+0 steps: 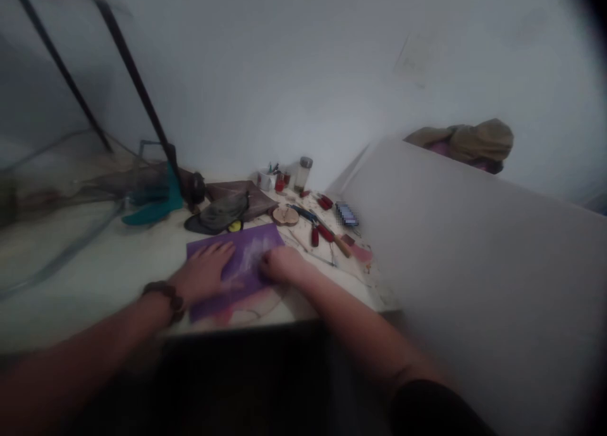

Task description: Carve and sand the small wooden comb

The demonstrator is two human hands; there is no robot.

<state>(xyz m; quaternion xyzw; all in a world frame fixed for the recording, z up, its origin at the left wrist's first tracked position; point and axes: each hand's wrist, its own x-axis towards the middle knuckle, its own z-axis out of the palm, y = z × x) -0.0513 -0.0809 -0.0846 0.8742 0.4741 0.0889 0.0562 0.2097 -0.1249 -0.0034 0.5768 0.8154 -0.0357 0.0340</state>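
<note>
The purple sheet [245, 266] lies on the table [111, 268] directly beneath both hands. The left hand [202, 276] rests spread flat over its left part; the right hand [284, 264] is curled on its right part (whether it grips anything, I cannot tell through the blur). The table's near edge runs close below the sheet, red-handled tools [315, 235] lie beyond to the right, a pale panel [474, 265] stands past them, and tabletop stretches leftward.
</note>
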